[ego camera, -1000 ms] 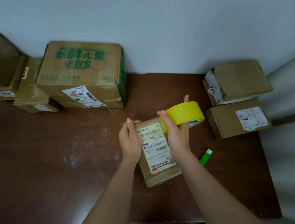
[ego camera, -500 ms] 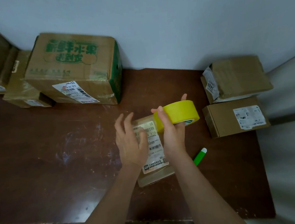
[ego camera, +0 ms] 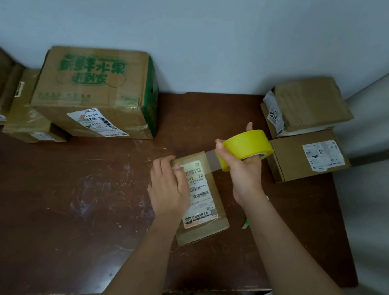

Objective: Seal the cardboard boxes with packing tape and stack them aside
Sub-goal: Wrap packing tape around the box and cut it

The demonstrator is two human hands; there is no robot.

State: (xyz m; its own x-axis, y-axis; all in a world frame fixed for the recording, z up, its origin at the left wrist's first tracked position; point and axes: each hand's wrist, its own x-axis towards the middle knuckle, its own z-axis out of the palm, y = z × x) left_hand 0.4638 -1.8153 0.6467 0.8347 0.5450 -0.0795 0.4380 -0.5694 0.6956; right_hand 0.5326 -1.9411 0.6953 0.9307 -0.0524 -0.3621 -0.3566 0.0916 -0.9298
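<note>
Brown cardboard, small flat box with a white shipping label (ego camera: 198,197), lay near the middle of the dark brown scratched wooden table (ego camera: 65,204). Left hand (ego camera: 169,189) rested on the box's left side, fingers (ego camera: 164,166) together and curled over its far left corner, thumb on the label. Right hand (ego camera: 244,173) held the yellow roll of packing tape (ego camera: 247,146) just above the box's far right corner, fingers through the core and thumb pressed on the roll's outer face. A short clear strip of tape (ego camera: 212,161) ran from the roll down to the box top (stuck end partly hidden by the hand). Green-and-white marker pen (ego camera: 245,223) lay on the table beside the box, mostly hidden under the right forearm. Two brown cardboard parcels sat at the table's right edge: flat box with white label (ego camera: 306,157) and a padded-looking one (ego camera: 309,105) behind it. Large cardboard box with green printed characters (ego camera: 96,92) stood at the far left by the wall, smaller taped boxes (ego camera: 21,114) beside it.
</note>
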